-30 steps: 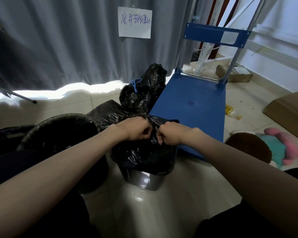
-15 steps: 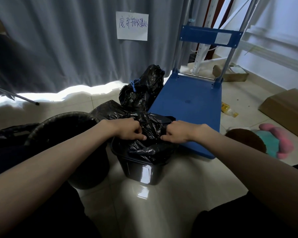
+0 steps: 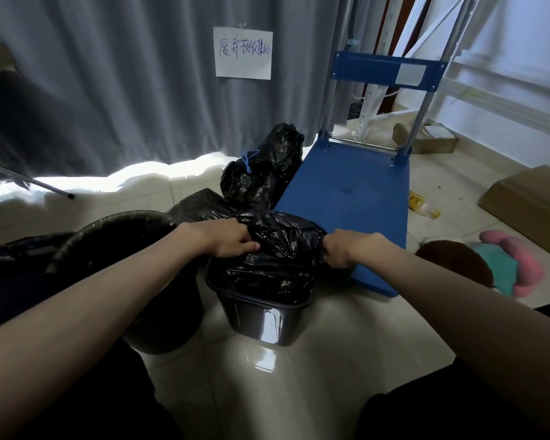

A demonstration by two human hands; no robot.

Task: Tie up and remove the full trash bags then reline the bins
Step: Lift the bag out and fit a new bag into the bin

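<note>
I see both hands on the black trash bag [image 3: 273,262] that fills the small dark square bin [image 3: 264,319] standing on the tiled floor [image 3: 299,376] in the middle of the view. My left hand [image 3: 227,238] has its fingers curled into the plastic on the bag's left side, thumb lying across the top of the gathered film. My right hand [image 3: 346,249] is clenched around a bunch of the plastic at the bag's right edge. The two hands sit apart, with the crumpled top of the bag bulging up between them, above the bin's rim.

Just left of the small bin stands a larger round bin [image 3: 134,236] lined with black plastic, its mouth open, partly hidden by my left forearm. Behind the small bin lies another black bag [image 3: 200,206], and behind that stands a tied trash bag [image 3: 267,166] cinched with a blue cord [image 3: 247,160], leaning next to the blue platform trolley [image 3: 346,198]. The trolley's deck reaches down to just beside my right hand.

A grey curtain [image 3: 108,90] hangs at the back with a handwritten paper sign [image 3: 243,53] fixed to it. On the right of the floor lie a plush toy [image 3: 496,265], a plastic bottle [image 3: 423,206] and a flat cardboard box [image 3: 531,198].
</note>
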